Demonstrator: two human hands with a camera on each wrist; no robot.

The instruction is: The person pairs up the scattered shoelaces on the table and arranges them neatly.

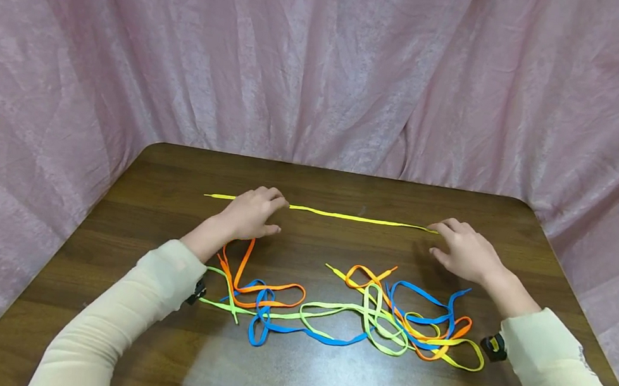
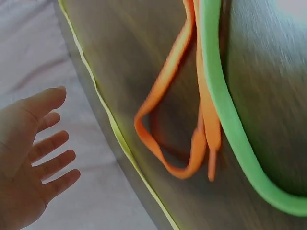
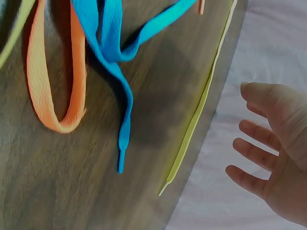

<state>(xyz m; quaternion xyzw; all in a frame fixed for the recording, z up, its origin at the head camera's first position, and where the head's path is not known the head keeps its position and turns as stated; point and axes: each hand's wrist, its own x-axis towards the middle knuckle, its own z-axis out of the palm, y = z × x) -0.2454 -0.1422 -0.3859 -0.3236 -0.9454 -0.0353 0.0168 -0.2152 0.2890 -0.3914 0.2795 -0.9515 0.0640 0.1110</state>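
Note:
A yellow shoelace [image 1: 341,216] lies nearly straight across the far part of the table. My left hand [image 1: 254,212] hovers over its left portion, fingers spread and relaxed; the left wrist view shows the lace [image 2: 115,129] apart from the fingers. Over at the right end, my right hand [image 1: 466,249] hangs with loosely bent fingers. In the right wrist view that hand [image 3: 273,143] holds nothing, and the lace's tipped end [image 3: 175,167] lies on the wood. Nearer me is a tangle of orange [image 1: 293,290], blue [image 1: 335,341], light green [image 1: 284,315] and yellow [image 1: 476,358] laces.
The brown wooden table [image 1: 153,353] has rounded far corners. A pink curtain [image 1: 324,67] hangs behind it and along both sides. Light reflects off the tabletop near the front middle.

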